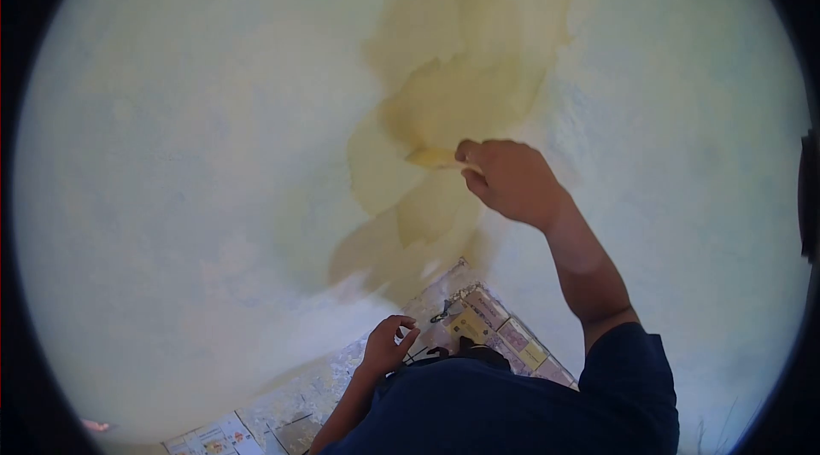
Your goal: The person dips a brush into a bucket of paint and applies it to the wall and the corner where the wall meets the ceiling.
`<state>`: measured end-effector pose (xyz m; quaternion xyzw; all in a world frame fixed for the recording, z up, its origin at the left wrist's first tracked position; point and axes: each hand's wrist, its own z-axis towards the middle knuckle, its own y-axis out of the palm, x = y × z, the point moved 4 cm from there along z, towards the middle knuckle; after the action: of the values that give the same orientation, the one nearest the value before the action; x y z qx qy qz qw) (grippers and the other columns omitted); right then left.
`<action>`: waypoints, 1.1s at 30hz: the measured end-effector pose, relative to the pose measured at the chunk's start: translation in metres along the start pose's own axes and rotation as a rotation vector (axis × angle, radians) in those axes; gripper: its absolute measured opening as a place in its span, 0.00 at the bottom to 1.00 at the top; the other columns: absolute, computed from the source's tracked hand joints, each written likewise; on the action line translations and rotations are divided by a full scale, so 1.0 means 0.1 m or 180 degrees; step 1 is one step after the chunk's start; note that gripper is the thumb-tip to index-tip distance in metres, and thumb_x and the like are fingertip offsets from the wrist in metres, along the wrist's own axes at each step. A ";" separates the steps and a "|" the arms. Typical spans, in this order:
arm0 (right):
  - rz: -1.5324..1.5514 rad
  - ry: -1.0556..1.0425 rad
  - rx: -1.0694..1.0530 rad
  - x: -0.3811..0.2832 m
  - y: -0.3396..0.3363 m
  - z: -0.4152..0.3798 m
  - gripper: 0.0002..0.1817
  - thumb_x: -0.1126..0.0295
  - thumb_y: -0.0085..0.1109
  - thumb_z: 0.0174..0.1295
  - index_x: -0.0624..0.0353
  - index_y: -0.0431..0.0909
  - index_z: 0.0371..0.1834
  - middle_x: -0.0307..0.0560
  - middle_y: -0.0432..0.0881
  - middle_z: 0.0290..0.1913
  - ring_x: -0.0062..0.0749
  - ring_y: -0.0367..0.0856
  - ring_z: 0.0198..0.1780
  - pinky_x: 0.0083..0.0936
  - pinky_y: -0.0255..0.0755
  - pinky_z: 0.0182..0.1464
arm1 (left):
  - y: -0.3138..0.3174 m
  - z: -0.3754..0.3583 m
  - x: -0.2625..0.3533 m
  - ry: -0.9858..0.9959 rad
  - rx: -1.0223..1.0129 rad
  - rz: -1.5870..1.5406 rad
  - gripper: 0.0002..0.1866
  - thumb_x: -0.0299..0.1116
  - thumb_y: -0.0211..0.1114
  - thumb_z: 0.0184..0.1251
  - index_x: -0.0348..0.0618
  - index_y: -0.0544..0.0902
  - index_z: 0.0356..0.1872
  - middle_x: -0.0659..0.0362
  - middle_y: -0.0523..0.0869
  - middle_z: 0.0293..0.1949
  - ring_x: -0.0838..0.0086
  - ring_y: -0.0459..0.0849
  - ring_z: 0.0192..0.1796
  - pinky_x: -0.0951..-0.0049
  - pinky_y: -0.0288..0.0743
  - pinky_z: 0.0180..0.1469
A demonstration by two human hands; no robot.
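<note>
In front of me rises a pale wall (213,113) with a damp-looking, yellowish-brown patch (461,96) down its middle. My right hand (514,180) is raised against this patch, with thumb and fingers closed on a flat yellowish tool (433,157). The tool points left and overlaps the lower part of the patch; blur and the fingers hide its exact kind. Low down near my waist, my left hand (389,344) hangs loosely curled, thumb and forefinger a little apart and nothing visible between them.
Below, the wall meets a floor (295,395) speckled with white debris. Flat rectangular pieces with printed patterns (521,342) lie in a row by the wall to the right of my body. More patterned pieces (218,438) are at the lower left. A dark object (807,199) shows at the right edge.
</note>
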<state>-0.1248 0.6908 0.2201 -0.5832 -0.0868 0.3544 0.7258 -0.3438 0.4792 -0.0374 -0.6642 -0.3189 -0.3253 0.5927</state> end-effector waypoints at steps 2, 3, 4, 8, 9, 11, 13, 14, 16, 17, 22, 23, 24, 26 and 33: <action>-0.0136 -0.0058 -0.0034 0.04 -0.12 0.16 0.12 0.66 0.59 0.61 0.54 0.77 0.47 0.53 0.83 0.33 0.52 0.82 0.39 0.46 0.74 0.43 | 0.01 0.05 0.01 0.0064 -0.0127 0.0036 0.15 0.39 0.69 0.64 0.43 0.82 0.46 0.58 0.86 0.39 0.67 0.83 0.34 0.67 0.78 0.40; -0.0249 -0.0174 -0.0078 0.05 -0.22 0.28 0.12 0.66 0.59 0.61 0.55 0.77 0.46 0.54 0.83 0.33 0.52 0.82 0.40 0.46 0.74 0.43 | -0.01 0.08 0.05 0.0098 -0.0202 0.0077 0.15 0.39 0.69 0.64 0.43 0.82 0.46 0.57 0.86 0.39 0.67 0.83 0.35 0.67 0.78 0.40; -0.0261 -0.0132 -0.0079 0.05 -0.32 0.39 0.12 0.66 0.59 0.61 0.55 0.77 0.46 0.54 0.83 0.33 0.52 0.82 0.40 0.46 0.74 0.43 | -0.04 0.09 0.08 0.0116 -0.0241 0.0074 0.15 0.39 0.69 0.64 0.43 0.82 0.46 0.57 0.86 0.39 0.67 0.83 0.35 0.67 0.78 0.40; -0.0408 -0.0380 -0.0164 -0.10 -0.79 0.74 0.11 0.67 0.59 0.60 0.57 0.79 0.44 0.54 0.83 0.33 0.49 0.82 0.38 0.43 0.74 0.41 | -0.17 0.05 0.10 0.0241 -0.0331 0.0069 0.14 0.39 0.70 0.64 0.43 0.82 0.46 0.57 0.86 0.40 0.67 0.83 0.35 0.68 0.78 0.40; -0.0384 -0.0570 -0.0058 -0.13 -1.01 0.80 0.11 0.67 0.59 0.60 0.58 0.80 0.44 0.54 0.83 0.32 0.48 0.81 0.36 0.41 0.73 0.40 | -0.22 0.06 0.18 0.0235 -0.0337 0.0069 0.14 0.38 0.70 0.64 0.43 0.82 0.45 0.57 0.86 0.40 0.68 0.83 0.35 0.68 0.78 0.40; -0.0264 -0.0321 0.0004 -0.12 -1.39 0.87 0.11 0.68 0.59 0.60 0.58 0.80 0.44 0.52 0.82 0.30 0.44 0.80 0.34 0.38 0.72 0.38 | -0.25 0.11 0.28 0.0214 -0.0374 0.0050 0.14 0.38 0.70 0.64 0.43 0.82 0.45 0.58 0.86 0.40 0.68 0.83 0.35 0.68 0.78 0.40; -0.0171 -0.0089 0.0071 -0.18 -1.59 0.83 0.10 0.69 0.59 0.60 0.58 0.80 0.43 0.50 0.81 0.28 0.40 0.79 0.31 0.36 0.72 0.36 | -0.25 0.12 0.24 0.0213 -0.0391 0.0015 0.14 0.38 0.70 0.64 0.43 0.82 0.45 0.58 0.86 0.40 0.68 0.83 0.35 0.68 0.78 0.41; -0.0076 0.0001 0.0213 -0.29 -1.62 0.71 0.10 0.70 0.59 0.60 0.58 0.80 0.43 0.49 0.80 0.27 0.37 0.78 0.29 0.33 0.71 0.35 | -0.26 0.06 0.16 0.0230 -0.0377 -0.0015 0.14 0.38 0.70 0.64 0.43 0.82 0.46 0.58 0.86 0.40 0.68 0.83 0.35 0.68 0.78 0.41; 0.0018 0.0104 0.0349 -0.31 -1.58 0.52 0.09 0.70 0.59 0.61 0.58 0.79 0.44 0.47 0.80 0.26 0.33 0.77 0.27 0.30 0.70 0.33 | -0.27 0.06 0.12 0.0246 -0.0377 -0.0049 0.14 0.39 0.70 0.64 0.43 0.82 0.46 0.58 0.86 0.40 0.68 0.83 0.35 0.68 0.78 0.41; 0.0177 0.0033 0.0376 -0.17 -1.61 0.53 0.09 0.71 0.59 0.61 0.57 0.79 0.43 0.46 0.79 0.26 0.31 0.76 0.27 0.28 0.70 0.33 | -0.32 0.12 0.28 0.0143 -0.0393 -0.0049 0.14 0.39 0.70 0.64 0.43 0.82 0.46 0.58 0.86 0.40 0.68 0.83 0.35 0.68 0.78 0.41; 0.0078 0.0146 -0.0250 0.07 -0.89 0.46 0.09 0.69 0.60 0.62 0.56 0.77 0.44 0.50 0.83 0.29 0.42 0.82 0.31 0.36 0.74 0.36 | -0.40 0.14 0.31 0.0039 -0.0369 -0.0058 0.15 0.39 0.69 0.64 0.42 0.82 0.46 0.58 0.86 0.40 0.68 0.83 0.35 0.68 0.78 0.41; 0.0085 0.0147 -0.0245 0.10 -0.78 0.51 0.09 0.69 0.60 0.62 0.56 0.77 0.44 0.50 0.83 0.29 0.42 0.82 0.31 0.36 0.74 0.36 | -0.40 0.14 0.29 0.0038 -0.0374 -0.0055 0.15 0.39 0.69 0.64 0.42 0.82 0.46 0.57 0.86 0.40 0.68 0.83 0.35 0.68 0.78 0.41; 0.0085 0.0128 -0.0290 0.18 -0.74 0.61 0.10 0.69 0.60 0.62 0.56 0.77 0.45 0.52 0.83 0.30 0.45 0.83 0.33 0.38 0.74 0.37 | -0.41 0.17 0.37 0.0010 -0.0388 -0.0034 0.15 0.39 0.69 0.64 0.42 0.83 0.46 0.57 0.87 0.40 0.68 0.83 0.35 0.68 0.78 0.41; 0.0081 0.0133 -0.0324 0.27 -0.70 0.74 0.10 0.68 0.60 0.62 0.56 0.77 0.45 0.53 0.84 0.31 0.48 0.83 0.34 0.40 0.75 0.38 | -0.42 0.19 0.40 0.0003 -0.0403 0.0009 0.14 0.39 0.69 0.64 0.42 0.83 0.46 0.57 0.87 0.40 0.68 0.83 0.35 0.68 0.78 0.41; 0.0389 0.0213 0.0546 0.25 -1.05 0.66 0.10 0.68 0.60 0.63 0.55 0.76 0.46 0.52 0.83 0.31 0.45 0.84 0.35 0.39 0.75 0.38 | -0.47 0.20 0.36 -0.0037 -0.0346 -0.0067 0.13 0.38 0.69 0.65 0.42 0.83 0.45 0.58 0.87 0.40 0.68 0.83 0.35 0.68 0.78 0.41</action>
<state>-0.0986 0.7513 0.3283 -0.5346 0.0039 0.3845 0.7526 -0.3597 0.5045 0.0169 -0.6939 -0.3112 -0.3445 0.5504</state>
